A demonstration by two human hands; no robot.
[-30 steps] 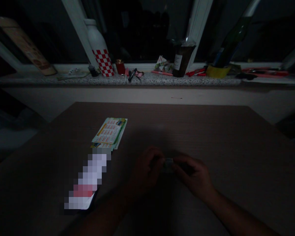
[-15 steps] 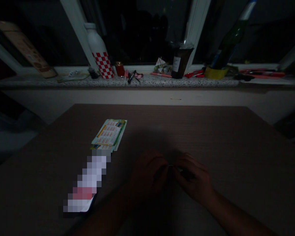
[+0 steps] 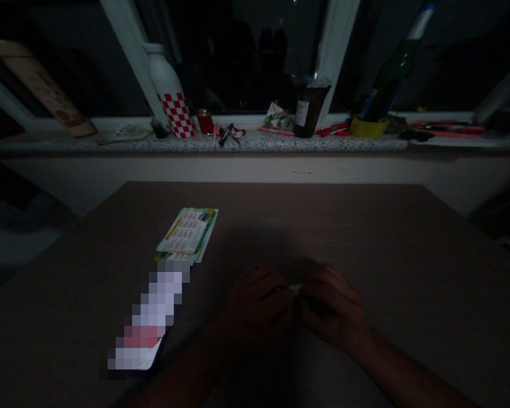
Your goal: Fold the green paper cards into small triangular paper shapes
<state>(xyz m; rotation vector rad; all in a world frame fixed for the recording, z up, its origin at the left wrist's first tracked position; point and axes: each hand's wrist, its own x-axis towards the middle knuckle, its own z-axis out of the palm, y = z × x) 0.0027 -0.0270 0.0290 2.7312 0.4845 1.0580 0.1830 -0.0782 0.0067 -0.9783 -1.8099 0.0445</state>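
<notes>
In the dim light, my left hand (image 3: pixel 259 303) and my right hand (image 3: pixel 334 303) meet low over the table, a little right of the middle. The fingers of both are curled and pinched together. Between the fingertips shows a small pale paper-like piece (image 3: pixel 296 288), mostly hidden by the fingers; its exact kind is too dark to tell. Left of my hands lies a stack of printed cards (image 3: pixel 187 229) with a calendar-like grid and a green border. Just below the stack is a phone (image 3: pixel 153 357), its bright screen blurred out.
The brown table (image 3: pixel 344 221) ends at a wall under a granite windowsill (image 3: pixel 255 145). On the sill stand a checkered white bottle (image 3: pixel 174 105), a small red jar (image 3: pixel 204 120), a dark drink cup (image 3: pixel 309 110), a green bottle (image 3: pixel 391 73) in yellow tape, and an orange tumbler (image 3: pixel 46 90).
My left fingers have turned in and closed closer to the right hand. More of the pale piece shows between the fingertips. The view has shifted slightly.
</notes>
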